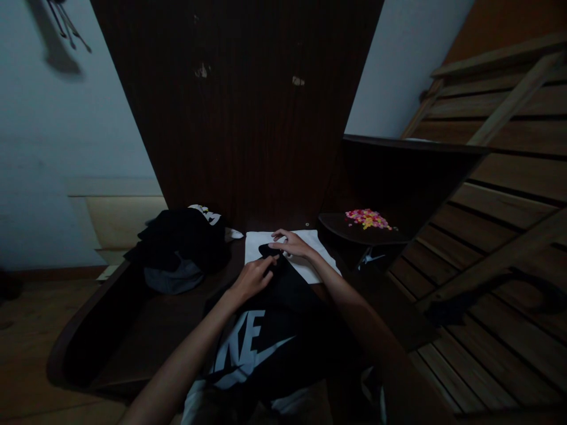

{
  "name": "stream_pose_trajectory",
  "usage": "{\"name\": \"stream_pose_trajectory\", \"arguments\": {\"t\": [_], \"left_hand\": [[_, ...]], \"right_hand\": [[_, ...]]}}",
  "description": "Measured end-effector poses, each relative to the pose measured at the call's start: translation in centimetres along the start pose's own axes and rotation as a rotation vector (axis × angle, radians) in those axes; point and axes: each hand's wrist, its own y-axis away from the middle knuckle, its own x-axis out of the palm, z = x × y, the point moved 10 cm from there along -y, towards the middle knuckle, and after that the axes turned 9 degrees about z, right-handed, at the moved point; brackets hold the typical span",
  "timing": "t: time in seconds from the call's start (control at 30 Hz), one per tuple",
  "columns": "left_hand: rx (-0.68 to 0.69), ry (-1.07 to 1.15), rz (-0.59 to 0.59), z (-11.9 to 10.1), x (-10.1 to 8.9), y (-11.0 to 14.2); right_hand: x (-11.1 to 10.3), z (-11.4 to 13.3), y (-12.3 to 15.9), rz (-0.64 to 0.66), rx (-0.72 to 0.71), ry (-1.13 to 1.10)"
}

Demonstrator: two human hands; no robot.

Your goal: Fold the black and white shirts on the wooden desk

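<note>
A black garment (305,330) with large white NIKE lettering and a swoosh lies over my lap, its narrow far end reaching forward. My left hand (256,278) rests on the left edge of that end, fingers bent against the fabric and closed on it. Just ahead and to the right, my right hand (293,244) has its fingers spread over the tip of the black fabric. Beneath the tip lies a flat white sheet (317,270), cloth or paper, I cannot tell which. The undersides of both hands are hidden.
On the left a heap of dark clothes (177,242) sits on a dark wooden surface with a raised curved rim (80,330). Small pink and yellow pieces (370,219) lie on a corner shelf at right. A tall dark panel (248,130) stands ahead; wooden slats (509,224) rise at right.
</note>
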Motion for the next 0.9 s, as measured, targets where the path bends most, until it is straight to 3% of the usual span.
{"name": "stream_pose_trajectory", "arguments": {"t": [0.2, 0.37, 0.47, 0.73, 0.9], "left_hand": [[0.143, -0.148, 0.129, -1.6, 1.7, 0.2], [0.227, -0.204, 0.22, -3.0, 2.9, 0.0], [0.245, -0.248, 0.231, -3.3, 3.4, 0.0], [0.219, -0.191, 0.072, -2.5, 2.7, 1.2], [0.178, -0.13, -0.008, -1.7, 2.2, 1.8]], "right_hand": [[1.2, -1.0, -0.2, 0.178, 0.004, 0.102], [2.9, 0.3, -0.1, 0.293, -0.096, 0.314], [3.4, 0.6, -0.3, 0.298, -0.124, 0.452], [-1.0, -0.4, 0.0, 0.115, -0.161, 0.368], [-2.5, -3.8, 1.7, 0.16, 0.022, 0.123]]}}
